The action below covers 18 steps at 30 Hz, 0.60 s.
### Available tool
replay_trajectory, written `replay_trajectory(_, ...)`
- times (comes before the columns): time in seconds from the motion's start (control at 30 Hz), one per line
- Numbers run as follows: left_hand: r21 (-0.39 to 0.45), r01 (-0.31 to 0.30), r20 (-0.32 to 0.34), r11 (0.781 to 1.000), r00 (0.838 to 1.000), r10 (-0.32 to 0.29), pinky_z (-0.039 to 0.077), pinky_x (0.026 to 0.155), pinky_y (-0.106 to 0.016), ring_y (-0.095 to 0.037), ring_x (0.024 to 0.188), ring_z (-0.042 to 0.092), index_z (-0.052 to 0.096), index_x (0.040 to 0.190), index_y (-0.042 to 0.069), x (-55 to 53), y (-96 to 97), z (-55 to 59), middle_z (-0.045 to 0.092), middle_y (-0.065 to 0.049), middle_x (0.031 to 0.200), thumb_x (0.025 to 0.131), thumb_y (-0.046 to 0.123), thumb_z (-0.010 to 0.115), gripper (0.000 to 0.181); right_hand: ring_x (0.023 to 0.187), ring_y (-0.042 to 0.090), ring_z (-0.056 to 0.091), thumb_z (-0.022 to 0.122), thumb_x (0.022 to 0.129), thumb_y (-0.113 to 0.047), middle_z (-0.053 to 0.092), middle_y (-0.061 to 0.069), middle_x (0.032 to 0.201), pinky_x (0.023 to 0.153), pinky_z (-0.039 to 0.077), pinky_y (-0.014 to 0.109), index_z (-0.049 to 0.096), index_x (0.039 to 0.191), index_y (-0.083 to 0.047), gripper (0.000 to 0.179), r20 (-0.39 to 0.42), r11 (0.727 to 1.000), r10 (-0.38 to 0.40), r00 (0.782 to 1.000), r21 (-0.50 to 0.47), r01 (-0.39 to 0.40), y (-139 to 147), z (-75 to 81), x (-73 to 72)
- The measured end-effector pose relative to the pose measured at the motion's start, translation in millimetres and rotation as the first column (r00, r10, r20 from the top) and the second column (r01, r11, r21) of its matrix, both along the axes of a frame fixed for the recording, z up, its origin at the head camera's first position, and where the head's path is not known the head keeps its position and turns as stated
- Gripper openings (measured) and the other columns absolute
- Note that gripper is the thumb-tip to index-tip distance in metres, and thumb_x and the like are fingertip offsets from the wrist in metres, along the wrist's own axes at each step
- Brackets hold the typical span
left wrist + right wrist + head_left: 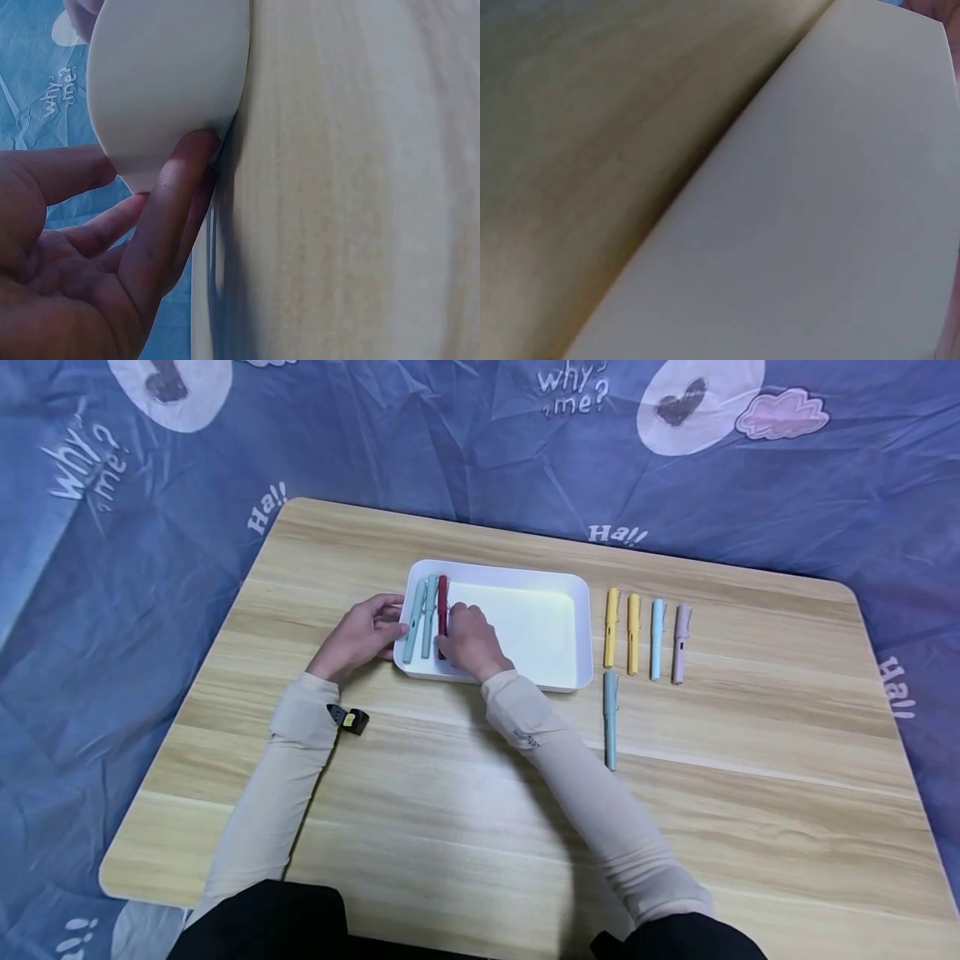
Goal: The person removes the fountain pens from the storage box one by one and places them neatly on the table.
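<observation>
A white tray [517, 574] stands on the table. My left hand [358, 637] grips its left end, thumb at the rim and fingers against the outer side. In the left wrist view, the fingers [161, 202] touch the tray's end wall [172, 75]. Reaching over the front rim, my right hand [474, 642] pinches a red pen [442, 593] inside the tray and covers part of it. Two teal pens, one at the far left [413, 622] and another [429, 618] beside the red one, lie roughly parallel. The right wrist view mostly shows the tray's front wall [802, 195].
Right of the tray, a row holds two yellow pens [611, 628] [633, 633], a light blue pen [657, 639] and a purple pen [681, 643]. Nearer me lies a teal pen [610, 720]. A blue printed cloth [450, 460] hangs behind the wooden table [450, 827].
</observation>
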State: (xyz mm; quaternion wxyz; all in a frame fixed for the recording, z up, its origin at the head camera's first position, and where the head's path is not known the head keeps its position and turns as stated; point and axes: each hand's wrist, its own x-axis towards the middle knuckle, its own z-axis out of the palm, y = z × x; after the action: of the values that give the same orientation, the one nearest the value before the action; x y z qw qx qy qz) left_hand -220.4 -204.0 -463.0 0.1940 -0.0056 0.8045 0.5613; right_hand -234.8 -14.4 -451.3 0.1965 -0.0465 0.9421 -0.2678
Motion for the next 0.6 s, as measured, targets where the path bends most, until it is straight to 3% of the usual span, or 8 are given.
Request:
replay_trajectory(0.2,-0.001,0.001,-0.001,1.0,1.0,-0.001,0.062,0.076,-0.028,-0.034,0.127,0.058,0.037,0.159,0.005,0.3,-0.9,-1.2,0.05,-0.021,0.146,0.106,0.009,0.057,0.057,0.094,0.027,0.058,0.066,0.103,-0.019,0.057,0.014,0.107,0.078,0.053,0.036,0.058,0.123,0.002,0.031,-0.036,1.0,0.002,0.999,0.01,-0.001,-1.2,-1.4,-0.9)
replay_trajectory(0.6,0.002,-0.002,-0.008,1.0,1.0,0.002,0.062,0.075,-0.026,-0.033,0.125,0.058,0.038,0.159,0.005,-0.1,-1.1,-0.8,0.051,-0.021,0.145,0.106,0.01,0.058,0.057,0.081,0.024,0.06,0.068,0.102,-0.019,0.06,0.012,0.095,0.063,0.046,0.029,0.058,0.112,0.0,0.023,-0.022,0.999,-0.049,0.999,-0.023,0.048,-0.9,0.4,-3.7)
